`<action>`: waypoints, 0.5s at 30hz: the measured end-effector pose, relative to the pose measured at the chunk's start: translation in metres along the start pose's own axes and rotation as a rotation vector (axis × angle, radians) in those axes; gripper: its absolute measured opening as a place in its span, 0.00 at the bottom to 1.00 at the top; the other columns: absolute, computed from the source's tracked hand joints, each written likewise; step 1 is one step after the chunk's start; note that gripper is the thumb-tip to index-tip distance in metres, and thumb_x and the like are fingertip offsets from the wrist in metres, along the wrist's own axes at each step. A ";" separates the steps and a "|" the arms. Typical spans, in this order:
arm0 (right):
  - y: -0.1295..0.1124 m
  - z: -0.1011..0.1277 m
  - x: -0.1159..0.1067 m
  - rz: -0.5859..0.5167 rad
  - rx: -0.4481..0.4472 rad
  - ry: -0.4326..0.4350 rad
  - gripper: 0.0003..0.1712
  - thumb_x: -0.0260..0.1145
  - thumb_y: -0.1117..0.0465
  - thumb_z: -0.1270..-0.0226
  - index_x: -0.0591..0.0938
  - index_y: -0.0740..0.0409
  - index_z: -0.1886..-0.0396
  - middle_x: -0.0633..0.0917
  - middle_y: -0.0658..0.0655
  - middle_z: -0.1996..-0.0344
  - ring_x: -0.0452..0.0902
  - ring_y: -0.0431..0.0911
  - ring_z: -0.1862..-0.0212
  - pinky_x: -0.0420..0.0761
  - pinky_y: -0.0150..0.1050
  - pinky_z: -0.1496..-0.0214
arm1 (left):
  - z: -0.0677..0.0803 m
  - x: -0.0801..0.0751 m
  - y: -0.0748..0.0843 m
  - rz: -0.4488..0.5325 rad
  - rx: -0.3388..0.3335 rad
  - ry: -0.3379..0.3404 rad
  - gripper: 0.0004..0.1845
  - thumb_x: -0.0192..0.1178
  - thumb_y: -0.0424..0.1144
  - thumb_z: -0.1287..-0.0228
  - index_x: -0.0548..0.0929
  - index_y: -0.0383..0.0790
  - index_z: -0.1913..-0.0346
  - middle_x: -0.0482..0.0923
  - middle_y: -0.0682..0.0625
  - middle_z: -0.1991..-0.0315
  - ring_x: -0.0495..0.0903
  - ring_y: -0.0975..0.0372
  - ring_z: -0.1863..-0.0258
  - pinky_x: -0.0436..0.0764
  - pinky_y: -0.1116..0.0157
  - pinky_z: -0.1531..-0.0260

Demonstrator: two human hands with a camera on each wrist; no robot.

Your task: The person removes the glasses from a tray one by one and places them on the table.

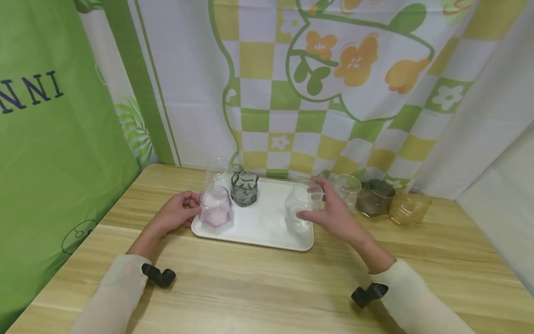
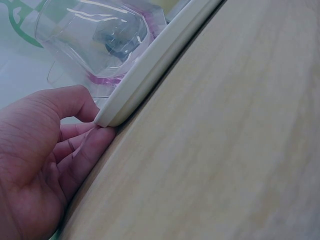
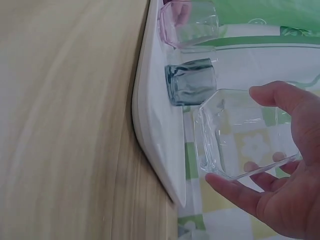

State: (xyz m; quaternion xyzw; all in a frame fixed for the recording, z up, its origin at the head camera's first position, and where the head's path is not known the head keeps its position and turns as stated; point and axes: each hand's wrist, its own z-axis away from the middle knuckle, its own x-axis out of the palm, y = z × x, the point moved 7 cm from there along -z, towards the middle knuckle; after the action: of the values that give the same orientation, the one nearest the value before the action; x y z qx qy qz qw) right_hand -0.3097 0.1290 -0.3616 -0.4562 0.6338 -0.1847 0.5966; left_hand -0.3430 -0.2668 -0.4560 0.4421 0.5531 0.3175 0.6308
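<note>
- Clear glass tumbler (image 1: 303, 204) sits at the white tray's (image 1: 267, 222) right end, right hand (image 1: 333, 214) fingers curled around it; a loose grip could tip it.
- Left hand (image 1: 177, 214) fingers pinch the tray's left corner beside a pink glass (image 1: 214, 207); a tug could jolt the glasses.

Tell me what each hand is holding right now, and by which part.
Right hand grips the clear glass by its sides near the rim. Left hand holds the white tray by its left corner.
</note>
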 end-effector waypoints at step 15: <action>0.022 0.050 -0.059 0.073 -0.008 0.045 0.47 0.80 0.62 0.42 0.62 0.62 0.30 0.74 0.65 0.37 0.75 0.60 0.42 0.83 0.39 0.54 | 0.001 -0.001 0.000 0.003 0.003 -0.002 0.14 0.61 0.30 0.28 0.73 0.26 0.46 0.78 0.42 0.66 0.81 0.56 0.70 0.87 0.60 0.71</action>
State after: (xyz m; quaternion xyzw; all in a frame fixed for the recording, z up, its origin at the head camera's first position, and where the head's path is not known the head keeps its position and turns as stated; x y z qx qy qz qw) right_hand -0.2783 0.2028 -0.3548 -0.4311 0.6639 -0.1705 0.5868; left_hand -0.3421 -0.2677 -0.4562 0.4441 0.5523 0.3174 0.6301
